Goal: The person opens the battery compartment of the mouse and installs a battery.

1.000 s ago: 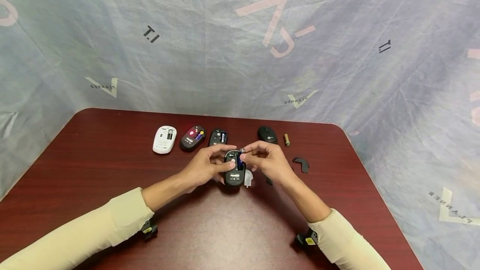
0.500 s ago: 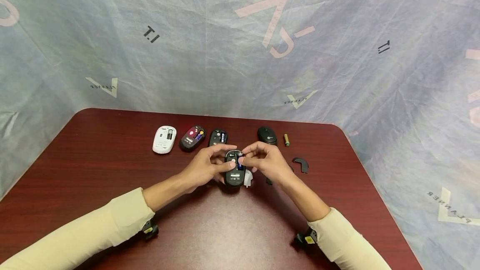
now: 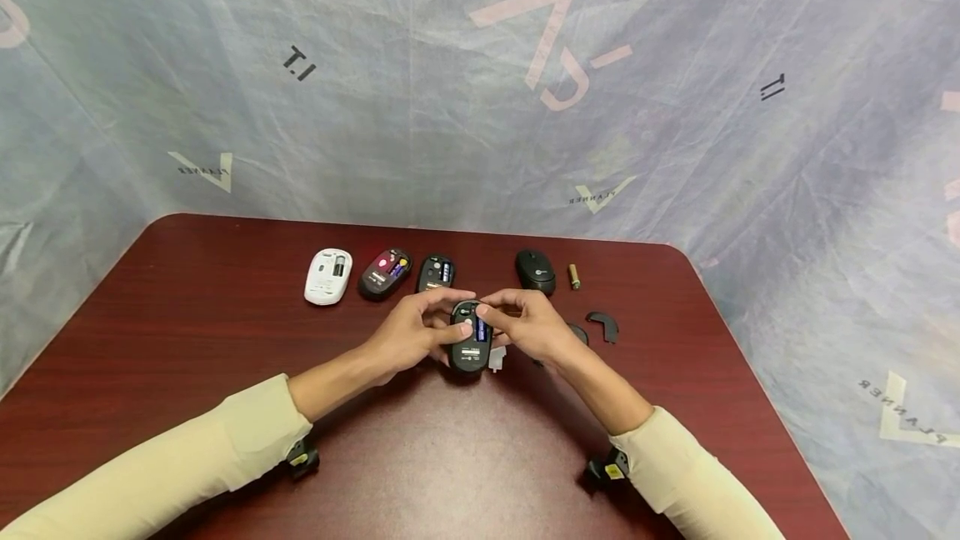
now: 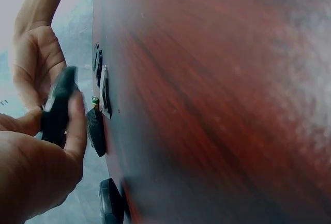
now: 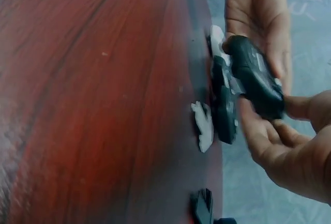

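Note:
A black computer mouse [image 3: 469, 355], underside up, is held above the table between both hands. My left hand [image 3: 401, 332] grips its left side, thumb on the underside and fingers around the edge. My right hand [image 3: 534, 325] holds the upper right end. Its thumb lies at the top of the battery slot and its fingers are behind the mouse, as the right wrist view also shows. A blue battery [image 3: 482, 329] lies in the slot, its upper end partly hidden by the thumb. Beneath the mouse, a pale cover [image 3: 497, 359] lies on the table.
Behind the hands, a white mouse [image 3: 328, 277], a red-black mouse [image 3: 385, 274] and a black mouse [image 3: 435, 272] lie upturned with batteries showing. A black mouse [image 3: 535, 271], a loose battery [image 3: 573, 277] and a black cover [image 3: 603, 327] lie right. A cloth [image 3: 412, 90] hangs behind.
The battery, earlier tilted up out of the slot at its upper end, now lies down in it. My right thumb has shifted to the slot's upper end; the left hand keeps its grip.

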Demonstrator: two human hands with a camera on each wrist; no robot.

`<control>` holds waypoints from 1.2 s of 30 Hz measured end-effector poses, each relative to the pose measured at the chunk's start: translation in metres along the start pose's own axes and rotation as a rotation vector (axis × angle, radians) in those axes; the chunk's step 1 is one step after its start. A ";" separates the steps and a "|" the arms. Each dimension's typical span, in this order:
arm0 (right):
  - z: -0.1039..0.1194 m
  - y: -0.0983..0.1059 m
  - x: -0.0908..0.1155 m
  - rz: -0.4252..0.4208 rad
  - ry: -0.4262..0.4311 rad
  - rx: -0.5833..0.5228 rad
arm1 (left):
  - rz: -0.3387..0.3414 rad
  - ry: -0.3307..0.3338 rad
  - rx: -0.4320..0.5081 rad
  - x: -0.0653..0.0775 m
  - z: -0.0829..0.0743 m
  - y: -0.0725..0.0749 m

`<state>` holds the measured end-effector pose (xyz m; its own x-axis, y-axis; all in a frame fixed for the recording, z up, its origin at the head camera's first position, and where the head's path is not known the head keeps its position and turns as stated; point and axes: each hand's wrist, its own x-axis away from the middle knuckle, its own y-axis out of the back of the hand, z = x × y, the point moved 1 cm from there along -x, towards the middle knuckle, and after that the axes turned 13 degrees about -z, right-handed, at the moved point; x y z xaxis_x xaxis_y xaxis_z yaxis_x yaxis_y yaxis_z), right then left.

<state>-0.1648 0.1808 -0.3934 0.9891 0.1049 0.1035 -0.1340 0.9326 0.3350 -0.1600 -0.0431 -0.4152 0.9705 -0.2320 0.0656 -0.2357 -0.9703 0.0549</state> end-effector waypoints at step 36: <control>-0.010 0.015 -0.013 -0.201 -0.054 0.001 | -0.134 0.093 0.056 -0.035 -0.011 -0.022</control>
<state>-0.1792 0.1972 -0.3985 0.9912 -0.1023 0.0842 0.0661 0.9327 0.3546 -0.1890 -0.0125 -0.4079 0.9835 -0.0957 0.1534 -0.0990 -0.9950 0.0137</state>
